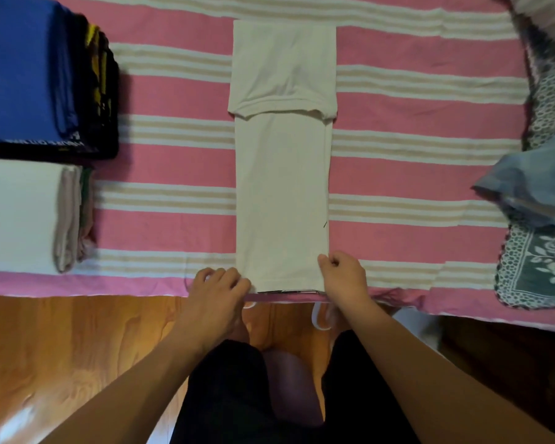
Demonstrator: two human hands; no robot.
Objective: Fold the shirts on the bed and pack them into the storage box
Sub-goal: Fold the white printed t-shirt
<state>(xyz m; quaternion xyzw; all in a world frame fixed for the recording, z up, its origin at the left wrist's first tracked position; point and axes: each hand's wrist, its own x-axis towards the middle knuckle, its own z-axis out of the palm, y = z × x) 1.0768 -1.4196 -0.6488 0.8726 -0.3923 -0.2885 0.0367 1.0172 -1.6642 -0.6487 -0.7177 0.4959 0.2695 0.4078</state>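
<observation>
Two bare hands are working at the near edge of the bed (173, 100), which is lying under a pink sheet crossed by bands of white and beige stripes. Glossy orange-brown wooden flooring (61, 341) is showing below that edge, catching some glare.

Running from the near edge toward the far edge, at the middle of the bed, a white shirt (281, 200) is lying folded into a long narrow strip, soft and smooth, with its far part doubled over into a squarish panel. The left hand (220, 285) is pinching the strip's near left corner with curled fingers; the right hand (343, 272) is pinching the near right corner the same way.

Along the left edge, two stacks of folded clothes are sitting: a blue and black stack (45, 78) toward the far corner, with yellow showing between its layers, and a white-topped stack (29, 216) nearer, with pale pink folds beneath. At the right edge, a crumpled light blue garment (526, 187) is resting on a grey and white lace-patterned cloth (542, 267).
</observation>
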